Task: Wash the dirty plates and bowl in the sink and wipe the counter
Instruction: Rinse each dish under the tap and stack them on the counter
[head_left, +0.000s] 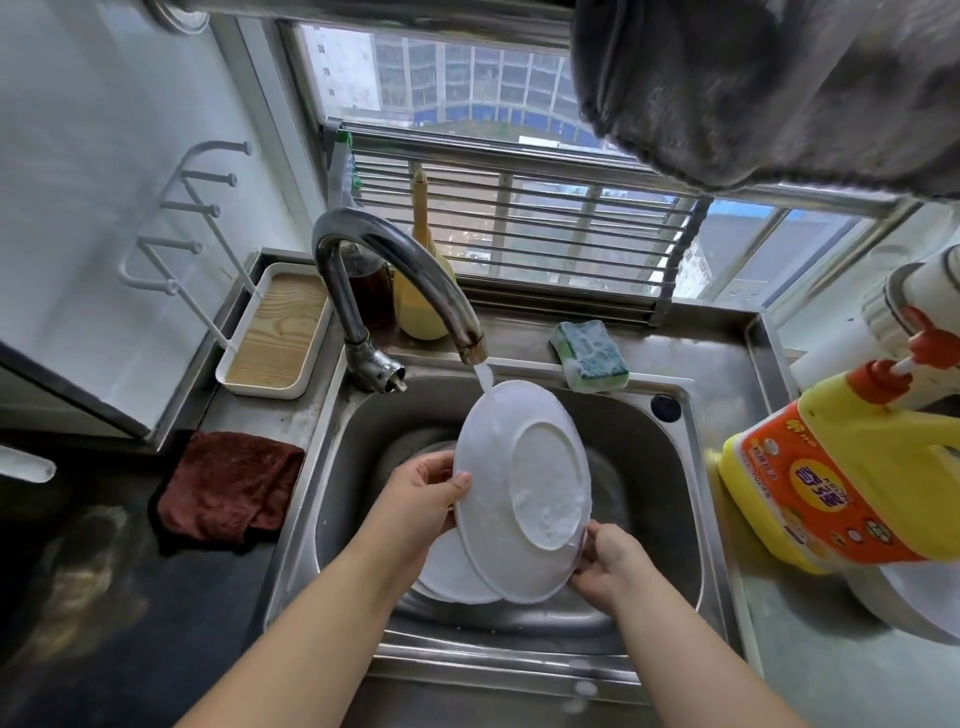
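While water runs from the curved chrome faucet (395, 275) onto its upper rim, a round white plate (524, 493) is held tilted on edge over the stainless steel sink (644, 467), its underside and raised foot ring turned toward the camera. The left hand (421, 499) grips the plate's left rim — the thumb lies curled over the edge on the near face, and the other fingers go behind the plate, out of sight. The right hand (602, 561) holds the lower right rim, its fingers curled against the edge from below; both hands are closed on this one plate. A thin film of water and a few suds cling inside the foot ring.

Down in the sink basin, a second white plate (449, 574) lies under the held one, partly covered by it and by the left wrist. Something pale shows deeper in the basin behind the left hand, too hidden to identify.

On the sink's back ledge rests a sudsy green-and-yellow sponge (589, 356), just right of the faucet spout. Left of the sink, a crumpled dark red cloth (228, 488) sits on the dark counter (104, 623). Beyond it stands a white tray with a wood-grain base (275, 332), with nothing resting on the visible wood. To the right stands a yellow detergent jug with an orange label and red pump (841, 467) — near the sink's right rim.
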